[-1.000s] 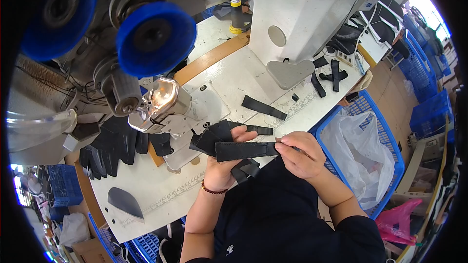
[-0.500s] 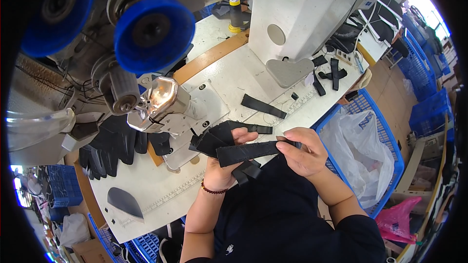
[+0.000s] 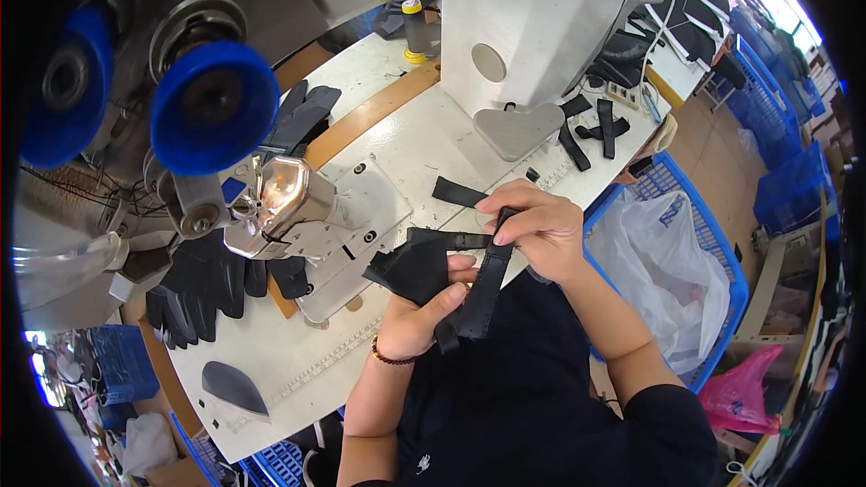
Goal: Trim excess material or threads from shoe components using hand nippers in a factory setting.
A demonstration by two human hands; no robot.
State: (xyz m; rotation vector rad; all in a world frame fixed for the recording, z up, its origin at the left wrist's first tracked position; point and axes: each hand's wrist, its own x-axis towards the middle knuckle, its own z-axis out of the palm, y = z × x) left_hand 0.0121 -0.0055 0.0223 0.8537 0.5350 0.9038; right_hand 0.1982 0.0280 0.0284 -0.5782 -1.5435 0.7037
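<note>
My left hand (image 3: 418, 318) is closed round a black fabric piece (image 3: 410, 268), which lies across the palm and fingers, the thumb along its near side. A narrow strip runs from this piece toward my right hand (image 3: 546, 230). That hand pinches the upper end of a black strap (image 3: 485, 293) with stitched edges, and the strap slants down past my left fingertips. Just beyond my right fingers, a loose black strip (image 3: 457, 191) rests on the white table (image 3: 316, 388). Whether the fingertips also touch that strip is hidden.
A sewing machine with blue wheels (image 3: 215, 108) and a shiny metal head (image 3: 293, 198) stands at left. Black cut pieces (image 3: 203, 289) lie below it, a grey curved piece (image 3: 234, 386) nearer. Crossed black strips (image 3: 607, 129) lie far right, beside a blue basket (image 3: 722, 243) lined with white plastic.
My right hand has moved up and left, swinging the strap from nearly level to steeply slanted. My left thumb has come into view in front. The view has shifted slightly.
</note>
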